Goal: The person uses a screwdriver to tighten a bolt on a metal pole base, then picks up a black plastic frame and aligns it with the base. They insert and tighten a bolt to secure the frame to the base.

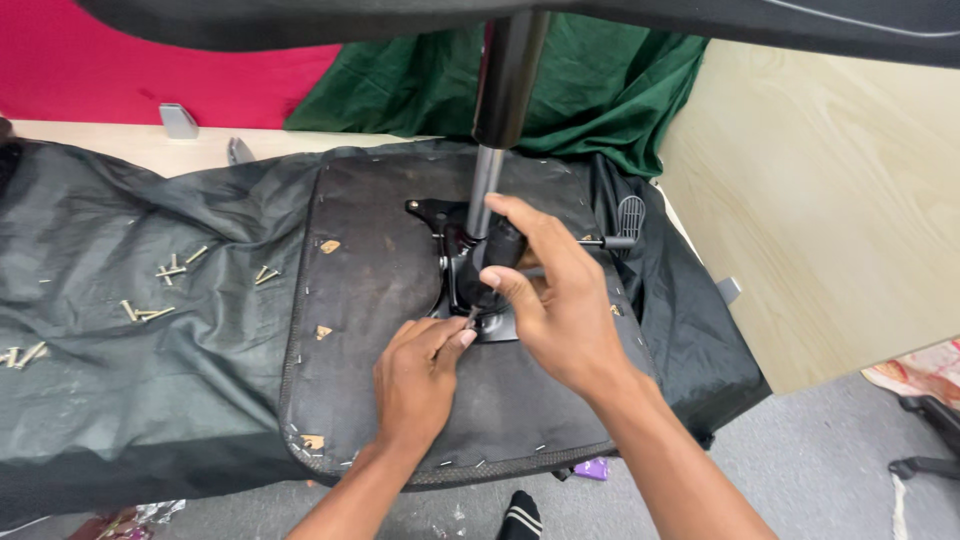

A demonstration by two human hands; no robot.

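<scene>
1. Position of the work: the black metal mechanism plate sits on the underside of the upturned seat pan, near the centre of the pan and directly ahead of both hands. The seat pan lies flat on a black cloth spread over the table.

2. Long axis: the gas lift column rises from the mechanism plate, near upright with a slight lean to the right, and passes out of view at the top edge. Its thin chrome section enters the plate; its thick black section is above.

3. Nearer hand: the left hand is lower in the view, closer to the body, and reaches the near edge of the plate. The right hand reaches further and sits beside the foot of the column.

4. Left hand state: fingers pinched together at the near edge of the plate, on what looks like a small fastener or slim tool. The item is too small to identify.

5. Right hand state: fingers curled around a dark part at the base of the column, thumb on the near side. Whether the grip is tight cannot be determined.

6. Adjacent parts: the adjustment lever projects to the right of the plate, untouched. Loose bolts lie on the cloth well to the left, out of immediate reach of both hands.
</scene>
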